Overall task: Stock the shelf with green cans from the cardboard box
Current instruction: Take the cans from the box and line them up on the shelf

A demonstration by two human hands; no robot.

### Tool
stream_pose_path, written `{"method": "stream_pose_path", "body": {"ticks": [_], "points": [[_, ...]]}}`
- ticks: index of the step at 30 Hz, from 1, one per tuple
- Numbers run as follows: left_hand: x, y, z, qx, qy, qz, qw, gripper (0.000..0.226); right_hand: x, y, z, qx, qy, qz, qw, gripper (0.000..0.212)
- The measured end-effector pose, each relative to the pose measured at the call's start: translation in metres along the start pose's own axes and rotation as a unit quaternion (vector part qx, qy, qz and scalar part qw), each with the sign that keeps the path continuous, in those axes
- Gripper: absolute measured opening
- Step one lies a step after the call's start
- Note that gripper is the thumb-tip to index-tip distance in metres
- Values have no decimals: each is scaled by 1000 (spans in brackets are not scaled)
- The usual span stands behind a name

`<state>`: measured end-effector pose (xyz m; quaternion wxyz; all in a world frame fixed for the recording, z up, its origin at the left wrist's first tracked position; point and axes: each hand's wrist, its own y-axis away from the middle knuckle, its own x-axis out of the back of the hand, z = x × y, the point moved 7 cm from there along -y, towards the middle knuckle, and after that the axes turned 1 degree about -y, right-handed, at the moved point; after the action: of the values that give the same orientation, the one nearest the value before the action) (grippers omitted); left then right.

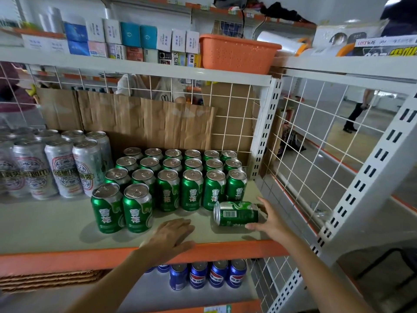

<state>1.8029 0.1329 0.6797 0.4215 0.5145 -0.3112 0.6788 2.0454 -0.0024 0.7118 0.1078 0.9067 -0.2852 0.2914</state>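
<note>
Tall silver cans (61, 168) stand at the left of the shelf (45, 224), and just beside them upright green cans (171, 177) fill neat rows back toward the cardboard sheet (146, 123). The left hand (169, 236) lies flat on the shelf's front edge – fingers straight, holding nothing. Further right, one green can (237, 213) lies on its side before the rows – the right hand (270, 219) grips its base end, near the wire side panel (316, 132).

Tall silver-and-red cans (61, 168) stood at the left. Blue cola cans (207, 276) stood on the level below, a wicker basket (49, 279) left of them. An orange basket (237, 53) sat above, small boxes (126, 41) to its left, cardboard (146, 125) at the far back
</note>
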Motion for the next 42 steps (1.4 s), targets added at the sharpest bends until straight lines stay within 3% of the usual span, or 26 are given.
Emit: {"method": "stream_pose_path", "body": {"ticks": [13,22,26,30,32,38,42], "points": [[3,0,-2,12,19,1,1000,117,-6,3,-1,-2,-15,-23,1000,75],[4,2,-1,10,72,7,997,112,3,25,-14,-1,-57,37,998,72],[21,5,5,34,276,56,959,82,0,36,-29,-6,-125,28,992,58],[52,5,25,17,394,96,914,81,-9,44,-52,16,-160,7,987,71],[66,7,41,-8,446,94,890,80,-14,48,-66,28,-185,-1,982,60],[93,11,52,-33,490,144,859,68,-20,58,-100,58,-210,-17,976,48],[97,13,48,-16,495,171,852,73,-21,62,-108,81,-233,-32,969,53]]}}
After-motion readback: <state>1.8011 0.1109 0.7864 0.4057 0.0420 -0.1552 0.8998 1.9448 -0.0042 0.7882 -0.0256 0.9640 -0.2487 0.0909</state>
